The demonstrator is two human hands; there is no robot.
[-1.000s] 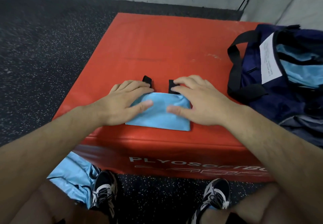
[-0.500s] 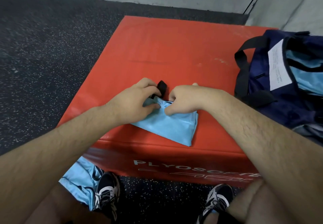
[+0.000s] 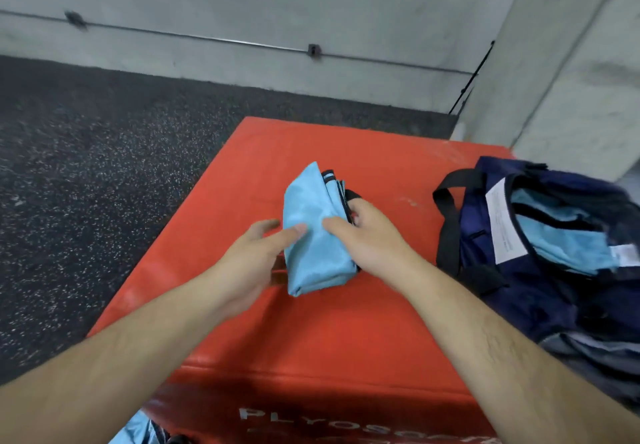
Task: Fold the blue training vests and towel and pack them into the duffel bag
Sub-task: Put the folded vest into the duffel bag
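A folded light-blue training vest with black trim is lifted above the red plyo box. My right hand grips its right side, thumb on top and fingers curled round the black-edged fold. My left hand touches the vest's left edge, thumb on the fabric and fingers fairly straight beneath. The navy duffel bag stands open at the right of the box, with light-blue fabric inside and a white label on its flap.
Another light-blue vest lies on the floor at the box's front left corner. Dark speckled rubber floor spreads to the left. A grey concrete wall and pillar stand behind.
The vest lay flat near the box's front edge under both hands; both hands gathered it, and now it is raised off the box and turned upright. The camera has tilted up.
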